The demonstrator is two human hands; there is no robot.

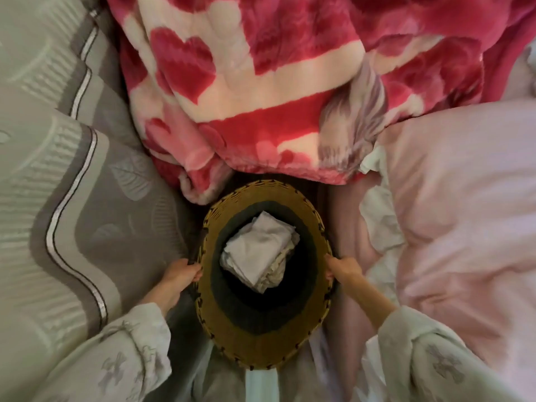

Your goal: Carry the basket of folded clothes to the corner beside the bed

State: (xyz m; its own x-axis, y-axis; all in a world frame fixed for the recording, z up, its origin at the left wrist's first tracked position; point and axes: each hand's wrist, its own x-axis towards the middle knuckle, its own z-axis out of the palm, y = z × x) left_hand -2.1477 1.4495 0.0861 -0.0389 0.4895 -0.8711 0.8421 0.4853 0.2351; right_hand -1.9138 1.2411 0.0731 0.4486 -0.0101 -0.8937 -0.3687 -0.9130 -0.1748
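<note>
A tall woven basket (262, 342) with a yellow-brown rim and dark inner band sits low in the middle of the head view. Folded white clothes (258, 252) lie deep inside it. My left hand (179, 275) grips the basket's left rim, fingers curled over the edge. On the opposite side, my right hand (343, 268) holds the right rim. Both arms wear pale patterned sleeves. The basket's base and the floor under it are hidden.
A grey and white mattress edge (72, 198) lies close on the left. A red and cream heart-patterned blanket (261, 82) hangs just beyond the basket. Pink bedding with a white frill (452, 213) presses in on the right. The basket fills the narrow gap between them.
</note>
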